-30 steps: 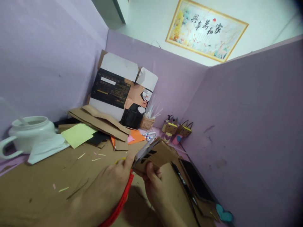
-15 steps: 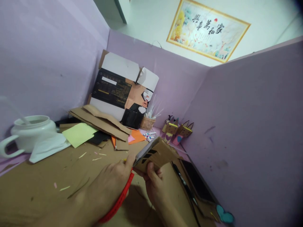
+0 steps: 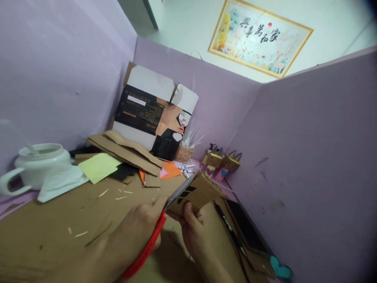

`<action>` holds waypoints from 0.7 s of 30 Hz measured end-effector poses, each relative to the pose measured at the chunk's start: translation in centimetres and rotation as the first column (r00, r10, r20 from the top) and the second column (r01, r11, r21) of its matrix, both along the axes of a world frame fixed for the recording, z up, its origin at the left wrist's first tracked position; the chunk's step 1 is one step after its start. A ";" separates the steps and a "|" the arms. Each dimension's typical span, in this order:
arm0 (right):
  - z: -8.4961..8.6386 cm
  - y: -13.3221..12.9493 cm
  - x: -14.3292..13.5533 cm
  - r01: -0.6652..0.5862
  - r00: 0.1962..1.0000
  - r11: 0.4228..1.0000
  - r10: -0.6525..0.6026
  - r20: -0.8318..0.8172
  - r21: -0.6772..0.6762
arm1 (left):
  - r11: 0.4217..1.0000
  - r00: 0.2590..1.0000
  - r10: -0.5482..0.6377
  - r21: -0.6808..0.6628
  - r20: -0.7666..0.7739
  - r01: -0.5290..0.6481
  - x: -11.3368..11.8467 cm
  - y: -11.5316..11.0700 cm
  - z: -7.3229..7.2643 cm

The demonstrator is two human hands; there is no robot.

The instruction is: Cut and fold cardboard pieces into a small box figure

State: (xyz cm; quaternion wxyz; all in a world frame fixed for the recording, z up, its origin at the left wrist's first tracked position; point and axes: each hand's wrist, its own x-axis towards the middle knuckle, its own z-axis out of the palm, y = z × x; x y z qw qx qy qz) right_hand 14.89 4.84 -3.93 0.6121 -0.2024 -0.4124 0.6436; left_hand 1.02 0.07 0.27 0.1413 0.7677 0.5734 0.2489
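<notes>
Red-handled scissors (image 3: 149,247) are in my left hand (image 3: 140,222), with the fingers closed around them. Their grey blades run along the upper left edge of a folded piece of brown cardboard (image 3: 203,190) with black marks on its face. My right hand (image 3: 193,228) pinches that cardboard from below, thumb on the near side. Both hands are close together above the cardboard-covered table. Part of the scissors' handle is hidden behind my left hand.
A white mug (image 3: 41,165) stands far left beside yellow-green paper (image 3: 98,167) and cardboard strips (image 3: 129,151). At the back are an unfolded box (image 3: 138,112), a small basket (image 3: 184,153) and cardboard figures (image 3: 214,160). A black pen (image 3: 225,220) lies right. Purple walls enclose the table.
The red scissor handle has shifted slightly up toward the cardboard, and the blades look closer together along its edge. My right hand and the cardboard have barely moved.
</notes>
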 end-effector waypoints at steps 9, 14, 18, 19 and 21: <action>1.2 0.0 0.4 -0.048 0.998 0.996 0.050 0.027 -0.069 | 0.997 0.996 0.072 0.034 -0.045 -0.070 -2.2 0.3 3.5; 2.3 0.7 1.4 0.070 0.994 0.988 -0.081 -0.069 -0.140 | 0.985 0.979 0.165 0.076 -0.117 -0.157 -5.1 0.6 2.7; 2.3 0.8 1.1 0.016 0.998 0.989 -0.024 -0.055 -0.145 | 0.973 0.954 0.191 0.082 0.232 -0.215 -4.8 1.0 1.6; 2.1 0.7 0.8 -0.015 0.999 0.991 0.010 -0.041 -0.134 | 0.976 0.926 0.152 0.094 0.345 -0.195 -4.1 1.0 1.3; 1.7 0.3 0.2 -0.062 0.998 0.991 0.061 -0.015 -0.118 | 0.985 0.878 0.070 0.109 0.473 -0.137 -2.5 1.0 0.9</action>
